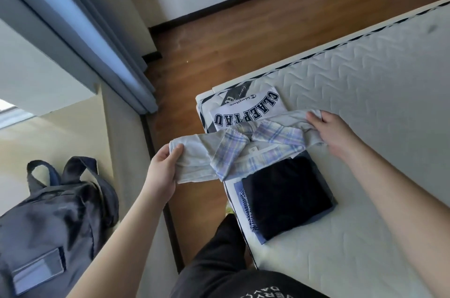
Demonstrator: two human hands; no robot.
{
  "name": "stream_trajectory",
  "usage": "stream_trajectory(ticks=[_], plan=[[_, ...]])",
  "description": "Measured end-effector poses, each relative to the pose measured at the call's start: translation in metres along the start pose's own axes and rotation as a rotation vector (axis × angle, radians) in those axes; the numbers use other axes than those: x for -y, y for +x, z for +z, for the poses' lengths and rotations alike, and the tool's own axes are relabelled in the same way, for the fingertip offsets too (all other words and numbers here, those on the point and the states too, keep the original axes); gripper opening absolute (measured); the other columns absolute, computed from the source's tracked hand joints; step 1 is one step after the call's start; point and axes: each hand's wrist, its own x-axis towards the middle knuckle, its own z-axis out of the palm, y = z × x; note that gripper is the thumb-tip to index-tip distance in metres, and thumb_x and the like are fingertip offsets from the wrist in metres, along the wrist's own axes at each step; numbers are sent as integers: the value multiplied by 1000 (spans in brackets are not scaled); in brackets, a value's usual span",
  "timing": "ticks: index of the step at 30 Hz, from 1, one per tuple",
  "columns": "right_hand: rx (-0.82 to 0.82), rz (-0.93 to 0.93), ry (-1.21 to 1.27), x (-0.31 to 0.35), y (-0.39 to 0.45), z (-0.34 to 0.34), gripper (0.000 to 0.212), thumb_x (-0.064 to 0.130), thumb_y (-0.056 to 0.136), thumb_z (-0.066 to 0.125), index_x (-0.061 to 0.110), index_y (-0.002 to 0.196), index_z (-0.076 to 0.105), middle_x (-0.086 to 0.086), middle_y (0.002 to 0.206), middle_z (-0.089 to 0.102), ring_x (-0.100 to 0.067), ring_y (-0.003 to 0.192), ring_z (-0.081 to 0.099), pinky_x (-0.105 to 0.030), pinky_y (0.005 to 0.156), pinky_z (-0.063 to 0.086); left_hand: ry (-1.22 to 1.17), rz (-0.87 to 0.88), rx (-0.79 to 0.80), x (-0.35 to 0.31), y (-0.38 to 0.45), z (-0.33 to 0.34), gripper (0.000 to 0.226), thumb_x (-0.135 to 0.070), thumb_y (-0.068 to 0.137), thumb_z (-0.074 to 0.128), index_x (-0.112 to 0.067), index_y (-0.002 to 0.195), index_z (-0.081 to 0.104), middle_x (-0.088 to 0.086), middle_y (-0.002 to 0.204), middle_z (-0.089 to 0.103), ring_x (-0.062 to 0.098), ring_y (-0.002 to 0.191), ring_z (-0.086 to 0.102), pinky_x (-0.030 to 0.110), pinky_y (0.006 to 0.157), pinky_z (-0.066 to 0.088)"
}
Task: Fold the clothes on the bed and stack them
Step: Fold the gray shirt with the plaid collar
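a person stands at the corner of a bed (365,93) with a bare white quilted mattress. the left hand (162,171) has its grip closed on one end of a pale shirt (219,151), thumb on top and fingers curled under the cloth, holding that end out past the mattress edge, above the wooden floor (219,37). the right hand (331,132) lies on the other end of the shirt, over the mattress; its fingers bend over the bunched cloth, but whether they pinch it or only press it down cannot be told. the shirt is stretched between the two hands, with its plaid collar (255,142) in lilac, blue and cream showing in the middle.

beyond the shirt, at the mattress corner, lies a folded white t-shirt (246,107) with big dark block letters, partly covered by the shirt. nearer the person, just beside the shirt's lower edge, a folded dark garment (287,195) sits on top of a folded blue one (243,205), whose stitched edge shows on the left side.

to the left of the person, apart from the bed, stands a dark blue backpack (53,219) with its straps up.
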Motion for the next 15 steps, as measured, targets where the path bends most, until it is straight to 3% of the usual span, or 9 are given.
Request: stream_trajectory(ticks=[3,8,13,15], plan=[[-17,51,-15,5,42,0,22,33,94,60,14,98,71,-4,95,75,-19,85,71,-32,78,55,-12,-30,-4,-10,50,12,18,-27,93,64,-11,99,69,11,95,72,26,86,69,35,68,59],[-42,73,-48,13,120,7,21,37,93,63,20,89,74,-5,91,76,-19,78,70,-35,77,53,-12,-13,-16,-46,146,23,12,-26,92,66,-15,94,70,8,90,73,24,80,70,34,67,59],[-64,56,-94,17,198,16,20,40,89,65,22,87,74,-6,92,75,-23,81,69,-41,80,52,-86,50,-74,-56,216,52,12,-22,94,63,-11,98,67,11,97,69,26,89,67,42,82,57],[-96,46,-118,16,220,16,30,49,82,66,21,90,73,-7,93,75,-28,86,70,-44,82,52,-121,28,-108,-45,234,62,13,-22,93,63,-12,99,67,12,100,68,26,92,66,43,84,55]])
